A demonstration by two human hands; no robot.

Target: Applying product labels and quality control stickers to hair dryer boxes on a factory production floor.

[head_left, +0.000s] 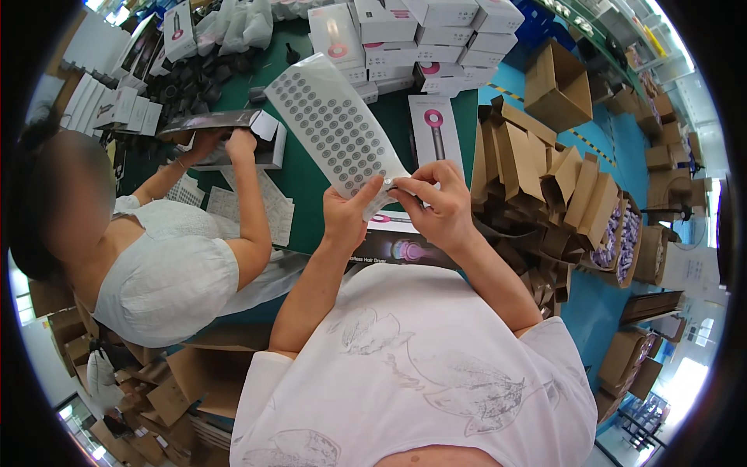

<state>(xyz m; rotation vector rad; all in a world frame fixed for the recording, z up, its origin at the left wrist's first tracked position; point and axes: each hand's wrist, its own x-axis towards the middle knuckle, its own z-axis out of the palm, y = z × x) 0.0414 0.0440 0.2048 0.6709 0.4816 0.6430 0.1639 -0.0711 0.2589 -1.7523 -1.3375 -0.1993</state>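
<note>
A long translucent sheet of round grey stickers is held up over the green table. My left hand grips its lower end from below. My right hand pinches the same lower corner with thumb and fingers. Under my hands lies a dark product box with a pink hair dryer picture. A white box showing a pink hair dryer lies flat just beyond my right hand.
A co-worker in a white top sits at my left, both hands on a box at the table. White boxes are stacked at the far side. Brown cardboard inserts pile up at the right. Black parts lie far left.
</note>
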